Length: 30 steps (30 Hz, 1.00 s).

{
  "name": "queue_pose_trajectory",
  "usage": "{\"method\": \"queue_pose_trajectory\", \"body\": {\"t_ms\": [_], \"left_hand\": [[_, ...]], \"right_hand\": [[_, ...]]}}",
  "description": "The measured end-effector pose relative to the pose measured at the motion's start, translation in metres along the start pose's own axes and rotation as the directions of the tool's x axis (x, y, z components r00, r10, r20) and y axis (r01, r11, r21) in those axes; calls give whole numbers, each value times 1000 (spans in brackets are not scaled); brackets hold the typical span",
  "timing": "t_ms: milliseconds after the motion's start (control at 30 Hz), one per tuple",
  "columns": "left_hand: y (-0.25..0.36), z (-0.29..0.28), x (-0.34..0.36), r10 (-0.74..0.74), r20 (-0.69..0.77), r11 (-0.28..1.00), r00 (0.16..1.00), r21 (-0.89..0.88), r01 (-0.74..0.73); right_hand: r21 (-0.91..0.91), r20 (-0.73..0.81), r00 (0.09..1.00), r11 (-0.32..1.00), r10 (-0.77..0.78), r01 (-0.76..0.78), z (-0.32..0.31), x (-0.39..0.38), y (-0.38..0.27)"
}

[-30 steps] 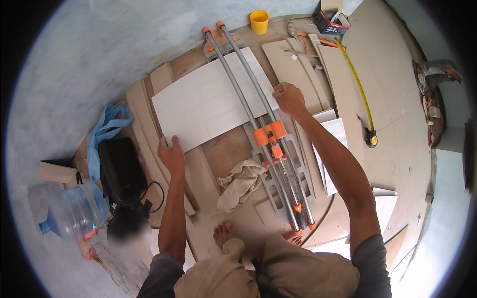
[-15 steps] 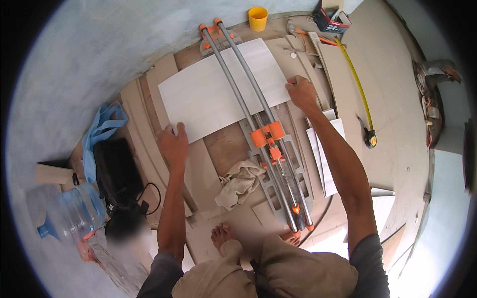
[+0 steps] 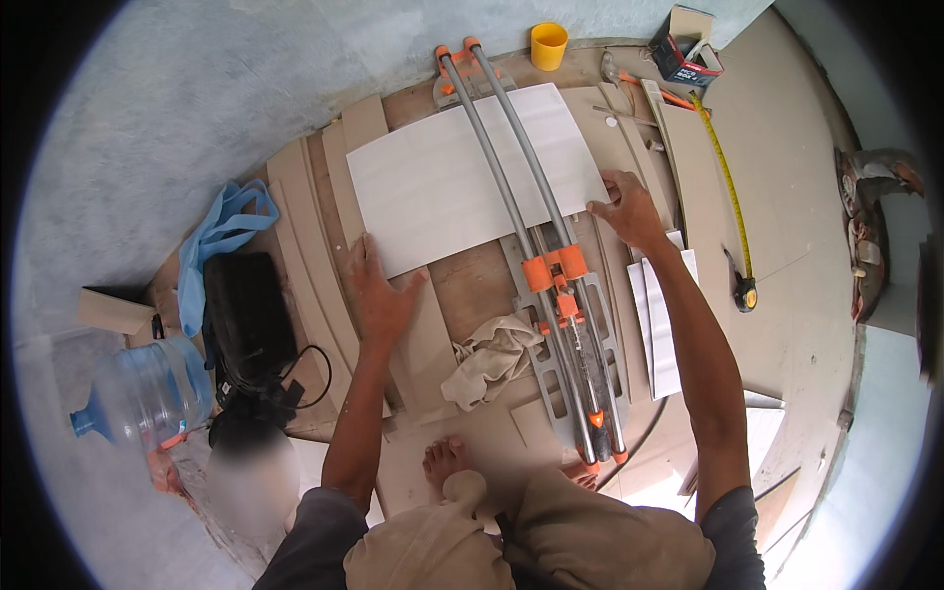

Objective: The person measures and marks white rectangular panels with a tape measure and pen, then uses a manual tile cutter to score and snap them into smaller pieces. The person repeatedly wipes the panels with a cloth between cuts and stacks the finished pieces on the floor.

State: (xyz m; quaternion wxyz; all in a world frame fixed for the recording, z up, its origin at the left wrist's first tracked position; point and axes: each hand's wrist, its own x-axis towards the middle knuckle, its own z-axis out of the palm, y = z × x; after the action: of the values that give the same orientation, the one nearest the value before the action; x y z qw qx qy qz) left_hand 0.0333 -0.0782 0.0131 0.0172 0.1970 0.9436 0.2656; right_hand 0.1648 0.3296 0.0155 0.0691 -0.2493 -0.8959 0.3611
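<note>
A large white tile (image 3: 423, 187) lies on the bed of a manual tile cutter, under its two metal rails (image 3: 531, 162). The cutter's orange carriage (image 3: 554, 267) sits on the rails on my side of the tile. My left hand (image 3: 385, 300) is at the tile's near left corner, thumb and fingers spread, fingertips by the edge. At the near right corner, my right hand (image 3: 629, 211) has thumb and bent fingers closed around the tile's edge. A crumpled beige cloth (image 3: 487, 364) lies left of the cutter's near end.
Grey-brown boards or tiles (image 3: 295, 206) cover the floor. White tile pieces (image 3: 657, 329) lie right of the cutter. Farther right is an extended tape measure (image 3: 745, 295). At the back stand a yellow cup (image 3: 549, 47) and an open box (image 3: 686, 59). Leftward are a black bag (image 3: 248, 320) and a water bottle (image 3: 147, 393).
The whole view has shifted, so things appear farther right. My left hand has spread its thumb away from its fingers at the tile's corner. My right hand has moved to the near right corner.
</note>
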Motion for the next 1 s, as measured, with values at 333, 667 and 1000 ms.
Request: {"method": "queue_pose_trajectory", "body": {"t_ms": [333, 667, 1000], "left_hand": [[-3, 12, 4, -26, -70, 995, 997, -100, 19], [-8, 11, 10, -26, -90, 996, 996, -92, 18], [0, 6, 4, -54, -111, 974, 992, -226, 27]], "right_hand": [[-59, 73, 997, 998, -20, 25, -3, 2, -18], [-135, 83, 994, 987, -73, 84, -1, 1, -12], [-371, -692, 672, 669, 263, -644, -128, -100, 129]]}}
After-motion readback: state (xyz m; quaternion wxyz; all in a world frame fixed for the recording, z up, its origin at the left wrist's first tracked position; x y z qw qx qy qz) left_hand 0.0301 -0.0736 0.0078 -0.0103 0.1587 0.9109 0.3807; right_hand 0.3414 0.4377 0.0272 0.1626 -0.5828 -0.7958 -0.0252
